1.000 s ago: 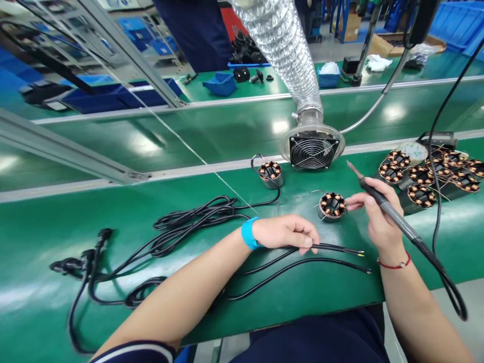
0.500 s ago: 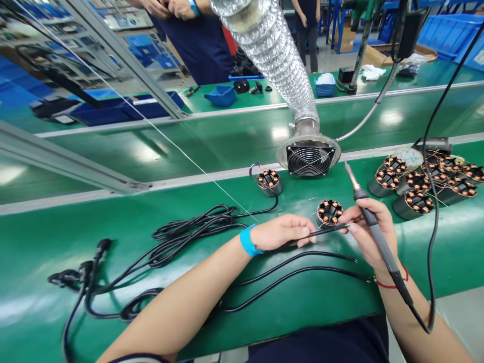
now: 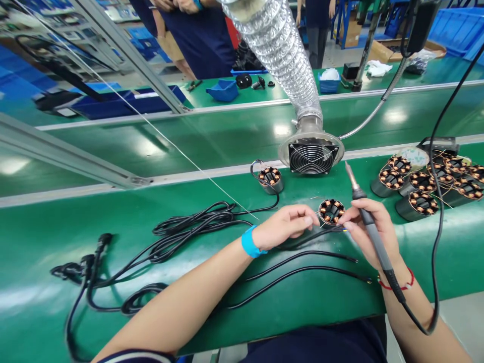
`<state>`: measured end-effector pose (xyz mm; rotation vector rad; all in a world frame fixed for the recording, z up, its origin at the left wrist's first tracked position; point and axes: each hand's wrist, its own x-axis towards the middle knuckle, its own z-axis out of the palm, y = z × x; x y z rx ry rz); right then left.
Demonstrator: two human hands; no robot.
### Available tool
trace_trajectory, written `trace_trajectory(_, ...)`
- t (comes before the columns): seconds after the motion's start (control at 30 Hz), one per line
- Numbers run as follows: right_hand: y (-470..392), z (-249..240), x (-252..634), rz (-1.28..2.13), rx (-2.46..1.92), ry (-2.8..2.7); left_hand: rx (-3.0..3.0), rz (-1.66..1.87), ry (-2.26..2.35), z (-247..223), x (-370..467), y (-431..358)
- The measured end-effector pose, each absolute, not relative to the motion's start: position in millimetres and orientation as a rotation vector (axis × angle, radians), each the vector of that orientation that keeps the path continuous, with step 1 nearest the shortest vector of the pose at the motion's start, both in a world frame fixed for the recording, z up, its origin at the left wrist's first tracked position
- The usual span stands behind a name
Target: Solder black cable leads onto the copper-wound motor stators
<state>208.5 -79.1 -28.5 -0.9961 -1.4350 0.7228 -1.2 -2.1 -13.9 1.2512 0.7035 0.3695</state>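
My right hand (image 3: 368,227) holds a soldering iron (image 3: 372,227), its tip pointing up and away. Between the same hand's thumb and fingertips is the end of a black cable (image 3: 310,239), with small coloured wires at its tip. My left hand (image 3: 289,223), with a blue band at the wrist, is curled, its fingertips beside a stator (image 3: 331,212) with copper coils; whether it pinches a thin wire there is too small to tell. Two more black cable ends (image 3: 313,253) lie below the hands on the green bench (image 3: 181,282).
Another stator (image 3: 269,180) stands at the back with a cable attached. Several stators (image 3: 418,204) are grouped at the right. A fume duct with a fan grille (image 3: 313,159) hangs over the bench. Coiled cables (image 3: 196,227) lie left. A person (image 3: 204,40) stands beyond.
My left hand has let go of the black cable and moved slightly up toward the stator. The cable now sags below it. My right hand still has the iron and cable end.
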Motion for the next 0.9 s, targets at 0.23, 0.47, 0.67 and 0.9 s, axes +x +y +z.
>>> trace_trajectory(0.23, -81, -29, 195, 0.781, -0.987, -1.441, 1.574, 0.531, 0.771, -2, 11, -29)
trace_trajectory(0.47, -83, -26, 193, 0.687, -0.998, -1.535, 1.786, 0.528, 0.798, 6, 14, -34)
trace_trajectory(0.67, -88, -26, 188, 0.565, -0.979, -1.526, 1.451, 0.470, 0.699, 8, 13, -41)
trace_trajectory(0.9, -82, -27, 180, 0.630, -1.125, -1.477, 1.383, 0.562, 0.884, 5, 11, -22)
